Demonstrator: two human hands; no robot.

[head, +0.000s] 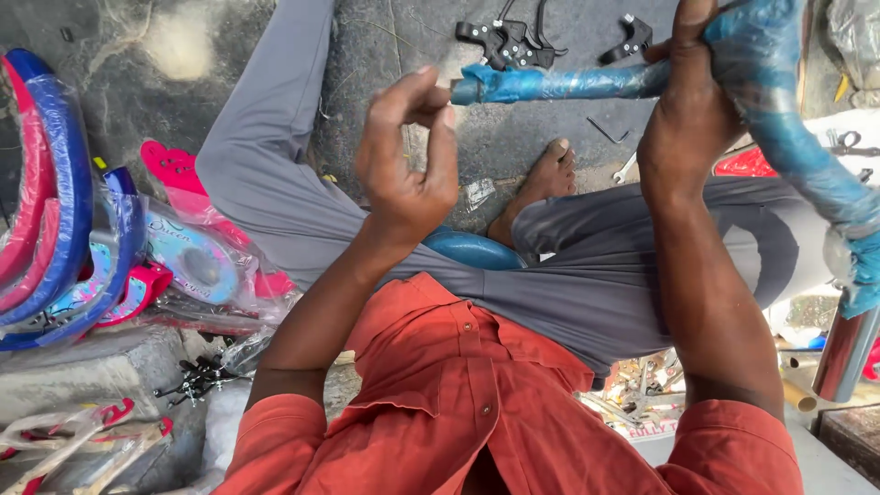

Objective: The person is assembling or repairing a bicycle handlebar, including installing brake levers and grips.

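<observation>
I sit on the ground in grey trousers and an orange shirt. A bicycle handlebar wrapped in blue plastic film runs across the top of the view. My right hand grips it near its bend, where the wrapped bar curves down to a shiny metal stem. My left hand is at the bar's free left end, fingers pinched together at the tip of the wrap.
Black brake levers and a black clamp lie on the stone floor beyond the bar, with a small spanner near my bare foot. Red and blue wrapped mudguards and packaged parts lie at left.
</observation>
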